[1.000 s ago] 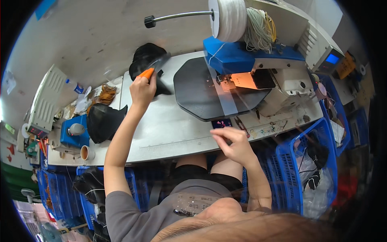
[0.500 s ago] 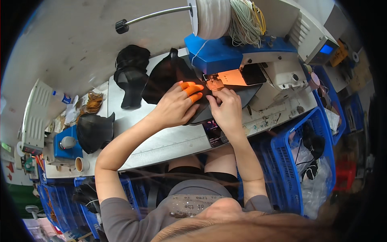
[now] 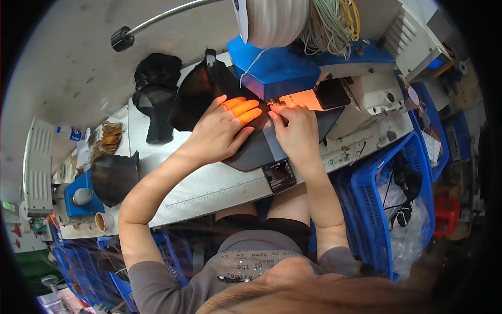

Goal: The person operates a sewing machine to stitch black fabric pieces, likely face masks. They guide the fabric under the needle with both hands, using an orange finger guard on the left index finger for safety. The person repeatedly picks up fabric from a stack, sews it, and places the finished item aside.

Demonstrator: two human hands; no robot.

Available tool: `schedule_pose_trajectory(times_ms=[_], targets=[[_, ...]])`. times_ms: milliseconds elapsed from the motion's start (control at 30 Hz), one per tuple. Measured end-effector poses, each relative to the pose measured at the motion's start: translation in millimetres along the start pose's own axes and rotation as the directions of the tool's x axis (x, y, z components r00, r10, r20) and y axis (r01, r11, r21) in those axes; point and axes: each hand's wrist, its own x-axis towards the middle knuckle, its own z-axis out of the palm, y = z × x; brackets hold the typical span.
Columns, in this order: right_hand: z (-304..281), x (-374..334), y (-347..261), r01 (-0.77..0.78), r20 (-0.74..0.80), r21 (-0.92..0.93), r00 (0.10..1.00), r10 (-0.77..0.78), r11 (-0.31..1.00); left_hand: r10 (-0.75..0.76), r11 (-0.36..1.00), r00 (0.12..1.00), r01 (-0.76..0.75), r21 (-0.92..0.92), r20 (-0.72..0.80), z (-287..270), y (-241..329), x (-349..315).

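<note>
Between the left forearm (image 3: 162, 183) and the smartphone (image 3: 280, 176) a hand can pass over the tabletop (image 3: 217, 180), but the blue sewing-machine head (image 3: 274, 70) obstructs beyond the right hand (image 3: 295, 131).

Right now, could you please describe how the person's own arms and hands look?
The left hand wears bright orange, tube-shaped finger covers on three fingers; the right hand shows no glove or finger cover. Short grey fabric sleeves leave both forearms bare.

Smudged wall (image 3: 83, 89) — pale worktable (image 3: 209, 178) beside it.
</note>
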Motion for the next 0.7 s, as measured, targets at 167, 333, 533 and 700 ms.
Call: schedule_pose_trajectory(times_ms=[167, 333, 533, 700], targets=[[3, 8, -2, 0.001, 0.002, 0.041, 1.000, -0.001, 0.999, 0.033, 0.999, 0.997, -0.030, -0.042, 0.072, -2, -19, 6], [3, 10, -5, -0.036, -0.008, 0.041, 0.999, 0.037, 0.998, 0.113, 0.993, 0.985, -0.108, -0.043, 0.133, -9, -34, 19], [6, 9, -4, -0.019, -0.065, 0.069, 0.998, 0.023, 0.997, 0.113, 0.992, 0.983, -0.104, -0.067, 0.143, -10, -32, 21], [8, 7, -3, 0.039, -0.091, -0.004, 0.995, -0.040, 0.999, 0.080, 0.996, 0.990, -0.076, -0.041, 0.115, -8, -24, 16]])
